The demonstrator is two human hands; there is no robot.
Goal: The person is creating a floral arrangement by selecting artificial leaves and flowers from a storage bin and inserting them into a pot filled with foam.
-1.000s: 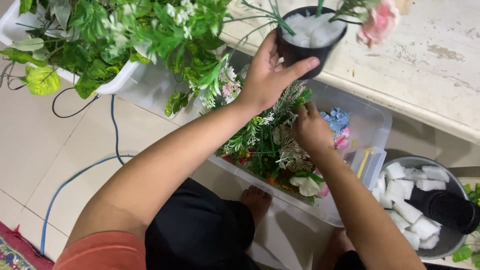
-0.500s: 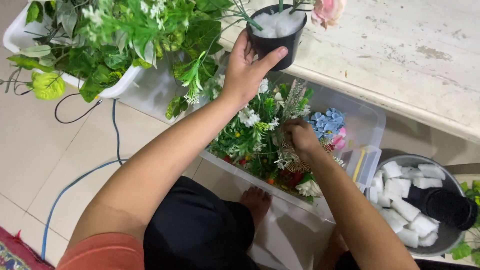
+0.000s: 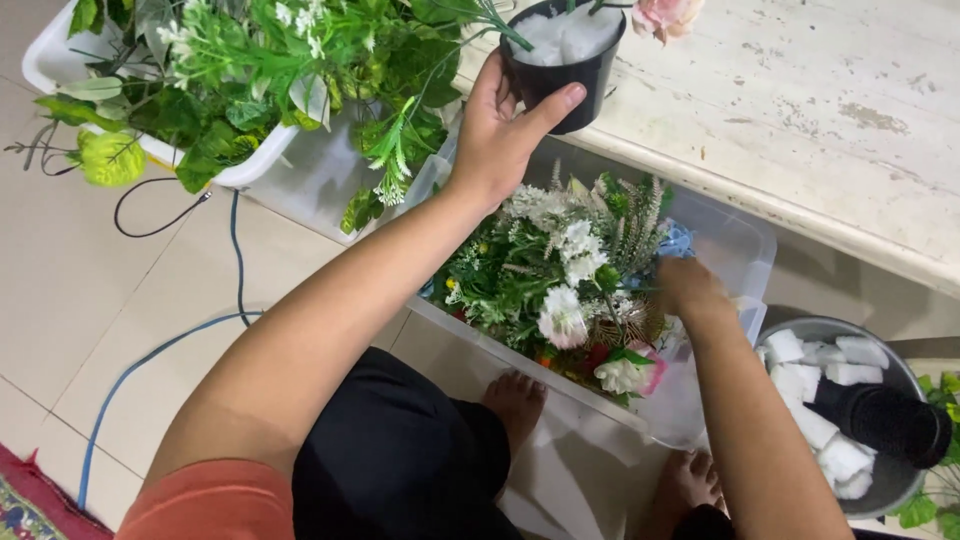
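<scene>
Since a moment ago, the right hand [image 3: 690,290] has dipped deeper into the clear bin [image 3: 745,250] of fake flowers [image 3: 560,275], fingers closed around stems. Left hand [image 3: 500,130] grips the black pot [image 3: 565,60] at the table [image 3: 800,110] edge.

Beige tiled floor [image 3: 60,300], worn white tabletop [image 3: 800,110]

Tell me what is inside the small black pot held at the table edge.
The black pot, gripped by the left hand, is filled to the rim with white foam. A pink flower rises beside it. The foam covers everything lower in the pot.
</scene>
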